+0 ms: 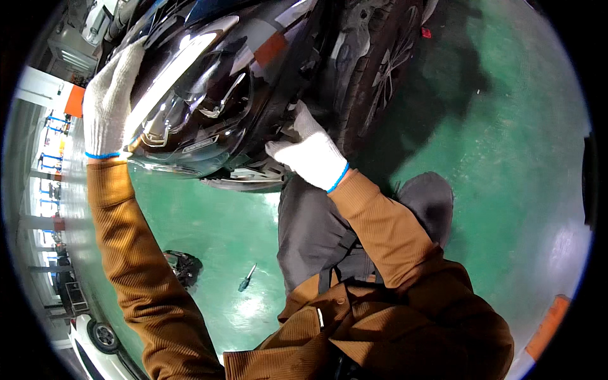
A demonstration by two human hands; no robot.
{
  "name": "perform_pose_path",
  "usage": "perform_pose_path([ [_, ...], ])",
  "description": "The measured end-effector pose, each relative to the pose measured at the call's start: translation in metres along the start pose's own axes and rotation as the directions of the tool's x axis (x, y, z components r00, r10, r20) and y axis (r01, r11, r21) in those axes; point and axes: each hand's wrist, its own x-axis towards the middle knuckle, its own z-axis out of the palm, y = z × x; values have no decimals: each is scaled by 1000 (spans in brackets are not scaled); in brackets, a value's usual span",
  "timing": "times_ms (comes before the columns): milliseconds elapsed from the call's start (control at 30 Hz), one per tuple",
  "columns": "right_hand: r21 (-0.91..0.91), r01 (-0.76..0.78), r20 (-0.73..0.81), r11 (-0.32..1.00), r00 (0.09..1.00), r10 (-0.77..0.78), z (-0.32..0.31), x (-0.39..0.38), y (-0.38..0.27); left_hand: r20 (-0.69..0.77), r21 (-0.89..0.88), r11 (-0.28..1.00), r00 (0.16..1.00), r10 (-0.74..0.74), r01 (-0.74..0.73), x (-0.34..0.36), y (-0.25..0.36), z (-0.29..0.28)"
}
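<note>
A dark, glossy car front with a clear headlamp (pixel 209 107) fills the upper left. My left hand (pixel 111 101), in a white knit glove with a blue cuff, rests along the outer side of the headlamp, fingers stretched out. My right hand (pixel 313 155), gloved alike, is at the edge of the dark body panel beside the front wheel (pixel 386 69). Its thumb and forefinger are spread apart, and the other fingers are partly hidden. Below the headlamp, a lower trim piece (pixel 247 177) shows close to my right hand.
On the green floor (pixel 506 190) lie a screwdriver (pixel 247 278) with a teal handle and a dark, bundled object (pixel 182 267) that I cannot make out. A white car (pixel 101 348) stands at the lower left. My bent knees (pixel 310 234) are close to the car front.
</note>
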Motion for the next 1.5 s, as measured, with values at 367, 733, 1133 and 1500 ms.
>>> perform_pose_path([
  [367,285,-195,50,939,981,188,12,-4,-6,146,618,589,812,565,-521,-6,-7,-18],
  [733,183,-140,9,973,990,141,-14,-17,-26,-711,-238,969,667,-223,70,-144,-19,55],
  [1133,550,-61,61,833,998,33,-19,13,-37,-83,-997,75,457,-886,-37,-214,-73,63],
  [1500,526,-70,-135,848,977,165,10,14,-26,12,-982,110,633,-774,154,-178,-94,25],
])
